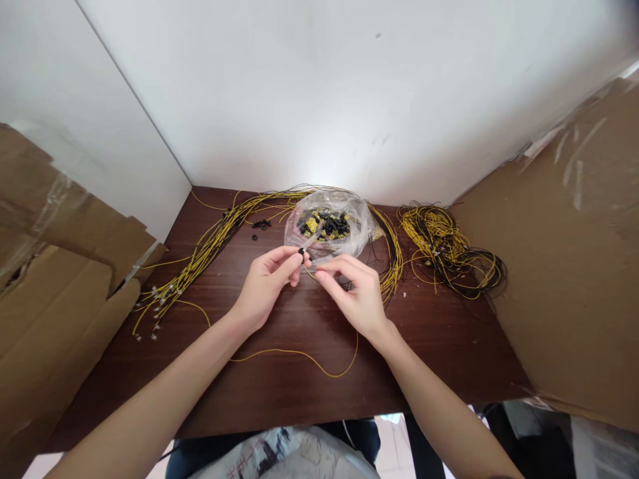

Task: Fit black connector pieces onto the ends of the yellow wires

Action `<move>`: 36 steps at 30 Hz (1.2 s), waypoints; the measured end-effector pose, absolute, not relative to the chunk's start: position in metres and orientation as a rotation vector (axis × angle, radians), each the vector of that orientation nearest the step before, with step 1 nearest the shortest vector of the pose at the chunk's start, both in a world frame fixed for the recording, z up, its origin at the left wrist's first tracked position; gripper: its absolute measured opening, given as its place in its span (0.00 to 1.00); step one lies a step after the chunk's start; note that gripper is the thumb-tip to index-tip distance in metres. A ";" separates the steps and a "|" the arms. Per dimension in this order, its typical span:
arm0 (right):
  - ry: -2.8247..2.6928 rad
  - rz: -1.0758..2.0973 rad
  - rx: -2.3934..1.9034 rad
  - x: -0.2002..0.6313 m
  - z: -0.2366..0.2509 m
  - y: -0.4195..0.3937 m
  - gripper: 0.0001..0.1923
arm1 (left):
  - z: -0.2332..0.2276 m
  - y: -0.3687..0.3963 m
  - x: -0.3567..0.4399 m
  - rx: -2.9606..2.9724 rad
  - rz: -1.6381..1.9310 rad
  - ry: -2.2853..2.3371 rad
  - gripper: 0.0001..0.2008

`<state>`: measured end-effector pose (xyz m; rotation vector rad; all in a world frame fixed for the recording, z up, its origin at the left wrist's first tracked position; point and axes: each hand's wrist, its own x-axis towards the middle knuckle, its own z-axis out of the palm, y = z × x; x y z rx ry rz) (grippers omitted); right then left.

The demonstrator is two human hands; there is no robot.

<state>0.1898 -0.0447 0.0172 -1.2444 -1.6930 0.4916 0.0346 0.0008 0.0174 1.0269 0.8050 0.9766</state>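
Yellow wire (299,354) is pinched by the right hand (355,296), the left hand (267,283) pinching a black ring (301,251) at its end; judged mid-batch, the left-side bundle (200,256) finished, the right-side coil (452,249) pending.

the left hand (267,279) pinches a small black ring (301,251) at its fingertips, touching the right hand (352,293), which holds a yellow wire (299,354) looping toward the surface's (279,392) near edge. a clear bag (327,226) of parts lies just behind them, toward the far edge.

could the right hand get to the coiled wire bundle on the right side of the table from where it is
Probably yes: the right hand is busy pinching a yellow wire, but bare table lies between it and the coiled wire bundle.
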 end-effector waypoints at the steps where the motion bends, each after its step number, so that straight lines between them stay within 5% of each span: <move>1: -1.630 0.494 -1.243 0.190 0.019 -0.044 0.05 | 0.019 0.000 0.034 1.108 0.990 0.845 0.08; 36: -1.573 0.509 -1.206 0.189 0.018 -0.046 0.04 | 0.024 -0.007 0.037 1.465 0.840 0.841 0.09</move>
